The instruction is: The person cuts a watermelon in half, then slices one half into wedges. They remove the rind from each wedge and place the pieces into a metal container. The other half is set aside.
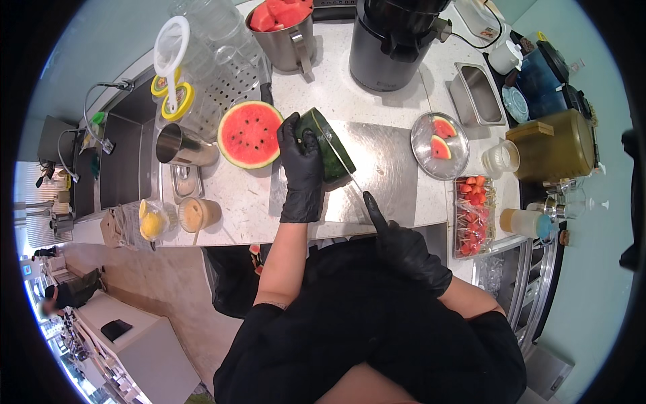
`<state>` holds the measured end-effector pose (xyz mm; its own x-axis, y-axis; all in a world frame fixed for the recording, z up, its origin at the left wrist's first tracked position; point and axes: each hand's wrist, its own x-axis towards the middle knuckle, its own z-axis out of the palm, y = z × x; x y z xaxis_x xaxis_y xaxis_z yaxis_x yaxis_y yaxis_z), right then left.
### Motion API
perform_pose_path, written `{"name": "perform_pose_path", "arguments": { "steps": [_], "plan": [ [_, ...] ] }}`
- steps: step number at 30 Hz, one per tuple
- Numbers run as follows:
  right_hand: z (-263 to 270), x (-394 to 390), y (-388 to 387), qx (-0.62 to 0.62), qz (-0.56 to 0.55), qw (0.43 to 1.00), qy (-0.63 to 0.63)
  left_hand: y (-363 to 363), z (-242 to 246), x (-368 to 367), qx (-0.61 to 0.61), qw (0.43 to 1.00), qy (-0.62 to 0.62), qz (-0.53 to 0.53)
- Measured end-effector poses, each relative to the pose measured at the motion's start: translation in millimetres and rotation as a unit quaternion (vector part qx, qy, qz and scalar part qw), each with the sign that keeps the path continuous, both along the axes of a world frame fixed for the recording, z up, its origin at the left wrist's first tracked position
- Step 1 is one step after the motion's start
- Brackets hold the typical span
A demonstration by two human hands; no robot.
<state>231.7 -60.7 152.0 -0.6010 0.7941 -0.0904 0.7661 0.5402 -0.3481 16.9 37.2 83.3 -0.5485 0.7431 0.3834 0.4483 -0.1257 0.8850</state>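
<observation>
My left hand (pixel 302 161), in a black glove, grips the left side of a dark green watermelon piece (pixel 330 159) standing on a metal board (pixel 386 166). A knife (pixel 348 164) lies along the rind, its blade in or against a cut; how deep it sits I cannot tell. My right hand (pixel 406 247), gloved as well, is closed around the knife's handle, the index finger stretched along its top. To the left of the piece lies a watermelon half (pixel 250 134), red cut face up with dark seeds.
A steel jug (pixel 282 43) of watermelon chunks and a dark juicer (pixel 388 50) stand at the back. On the right are a plate (pixel 421 159) with two wedges, a steel container (pixel 477 96) and a tray of skewered fruit (pixel 473 217). A drink cup (pixel 199 214) stands near the left front edge.
</observation>
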Motion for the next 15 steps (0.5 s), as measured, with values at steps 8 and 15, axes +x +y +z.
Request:
{"name": "perform_pose_path", "arguments": {
  "steps": [8,15],
  "plan": [
    [-22,12,-5,0.062,0.037,0.997,-0.039,-4,-2,3,0.028,0.999,0.041,0.009],
    [-29,15,-2,-0.032,-0.001,0.996,0.082,-3,-3,1,0.026,1.0,-0.003,-0.001]
  ]
}}
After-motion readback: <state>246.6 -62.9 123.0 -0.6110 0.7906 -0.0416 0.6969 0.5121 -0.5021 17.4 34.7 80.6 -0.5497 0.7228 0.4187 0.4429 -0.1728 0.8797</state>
